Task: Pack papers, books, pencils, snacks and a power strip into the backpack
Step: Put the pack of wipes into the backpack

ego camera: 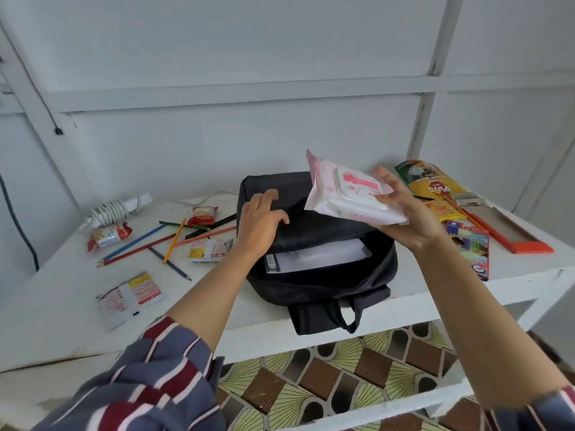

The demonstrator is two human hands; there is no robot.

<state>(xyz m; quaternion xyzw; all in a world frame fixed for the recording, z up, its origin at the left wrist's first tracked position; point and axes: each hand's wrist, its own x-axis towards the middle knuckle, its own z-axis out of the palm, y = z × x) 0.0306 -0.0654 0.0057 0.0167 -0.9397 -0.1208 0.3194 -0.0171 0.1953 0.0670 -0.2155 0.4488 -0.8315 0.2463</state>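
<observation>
Here, the right hand [404, 219] grips a pink wipes pack [348, 194] above the open backpack [326, 293].
The left hand [261, 222] rests loose-fingered on its flap; papers [323, 256] lie inside; pencils [146, 244] and snacks [109, 236] lie at its nine o'clock.

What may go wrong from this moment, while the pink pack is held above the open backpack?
1. The right hand grips the pink pack by one end only and tilted, so it may slip and miss the backpack.
2. The white papers lie just inside the opening, so pushing the pack in could crease them.
3. The left hand merely rests on the backpack's upper side, so the opening might sag shut.
</observation>
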